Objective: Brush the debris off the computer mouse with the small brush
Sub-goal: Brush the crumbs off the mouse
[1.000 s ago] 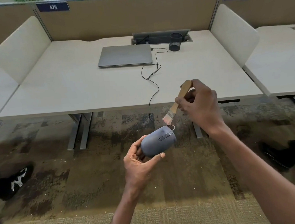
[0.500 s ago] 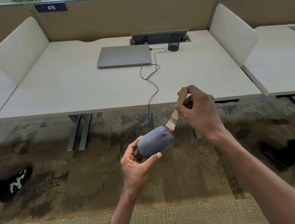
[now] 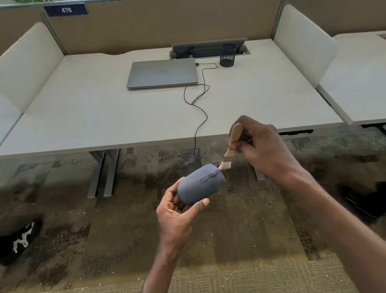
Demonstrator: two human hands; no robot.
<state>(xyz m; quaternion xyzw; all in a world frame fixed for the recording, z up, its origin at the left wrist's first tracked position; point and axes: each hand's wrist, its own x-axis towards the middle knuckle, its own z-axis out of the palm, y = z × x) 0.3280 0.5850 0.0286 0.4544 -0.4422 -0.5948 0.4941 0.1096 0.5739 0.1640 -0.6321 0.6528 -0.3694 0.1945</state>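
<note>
A grey-blue computer mouse (image 3: 202, 183) is held in the air over the carpet, in front of the desk, with my left hand (image 3: 178, 219) gripping its rear end from below. Its black cable (image 3: 198, 120) runs up over the desk edge to the laptop. My right hand (image 3: 261, 148) pinches the wooden handle of a small brush (image 3: 232, 141). The brush points down and left, and its pale bristles touch the front tip of the mouse near the cable.
A closed grey laptop (image 3: 162, 73) and a black mesh pen cup (image 3: 228, 54) stand at the back of the white desk (image 3: 92, 112). White side dividers flank the desk. Small pale specks lie on the carpet. Dark shoes show at both sides.
The brush has swept down from above the mouse onto its front and now sits at the front tip. The mouse has stayed in my left hand, shifted slightly.
</note>
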